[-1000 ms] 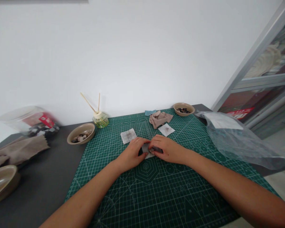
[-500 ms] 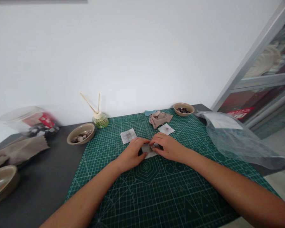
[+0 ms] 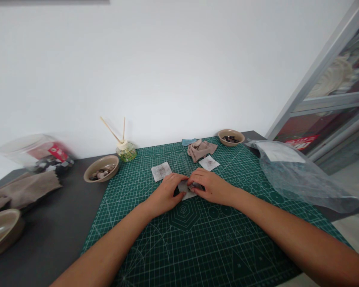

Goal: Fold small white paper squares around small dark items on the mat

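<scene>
Bright, even daylight — soft shadows, no glare; wide-angle bending at edges, corners slightly blurred.

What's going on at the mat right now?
A person works with both bare hands at the middle of a green cutting mat. The left hand and right hand meet over a small pale square of paper or cloth, pressing or folding it around something dark; what the dark item is cannot be told. Two similar squares lie just beyond the hands, with a crumpled tan cloth and two bowls of small pieces farther back.
</scene>
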The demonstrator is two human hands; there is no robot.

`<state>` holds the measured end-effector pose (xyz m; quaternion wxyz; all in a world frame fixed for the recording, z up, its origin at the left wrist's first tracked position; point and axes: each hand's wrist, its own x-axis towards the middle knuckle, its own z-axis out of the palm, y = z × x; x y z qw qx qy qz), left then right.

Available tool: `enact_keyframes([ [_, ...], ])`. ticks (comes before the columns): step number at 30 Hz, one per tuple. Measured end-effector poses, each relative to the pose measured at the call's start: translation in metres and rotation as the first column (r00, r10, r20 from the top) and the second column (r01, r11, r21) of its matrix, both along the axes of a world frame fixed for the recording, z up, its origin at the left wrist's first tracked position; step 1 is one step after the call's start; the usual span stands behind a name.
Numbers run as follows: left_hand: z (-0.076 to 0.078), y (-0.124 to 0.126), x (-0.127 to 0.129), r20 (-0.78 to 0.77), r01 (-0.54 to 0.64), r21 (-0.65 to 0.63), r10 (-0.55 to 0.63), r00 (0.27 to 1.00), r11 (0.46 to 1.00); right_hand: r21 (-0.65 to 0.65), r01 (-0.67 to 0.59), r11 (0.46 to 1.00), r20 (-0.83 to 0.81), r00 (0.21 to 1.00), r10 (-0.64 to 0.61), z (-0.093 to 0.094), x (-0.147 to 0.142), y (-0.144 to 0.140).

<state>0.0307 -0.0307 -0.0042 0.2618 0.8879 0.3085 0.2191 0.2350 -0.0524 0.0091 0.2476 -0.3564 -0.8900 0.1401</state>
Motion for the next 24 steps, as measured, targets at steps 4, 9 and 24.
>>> enact_keyframes([
  [4,0.0006,-0.0003,-0.0001,-0.001,0.002,0.002,-0.002,1.000,1.000,0.009,0.023,1.000,-0.001,1.000,-0.023,-0.0006,0.0004,0.0006],
  [9,0.0012,-0.0005,0.0005,0.000,-0.003,0.010,0.003,1.000,1.000,-0.010,-0.037,0.999,0.014,0.999,0.038,0.0014,-0.0004,-0.0004],
  [24,0.0006,-0.0005,0.0000,-0.002,0.000,0.002,0.000,1.000,1.000,-0.007,0.003,1.000,0.013,1.000,-0.003,0.0000,0.0001,-0.0001],
])
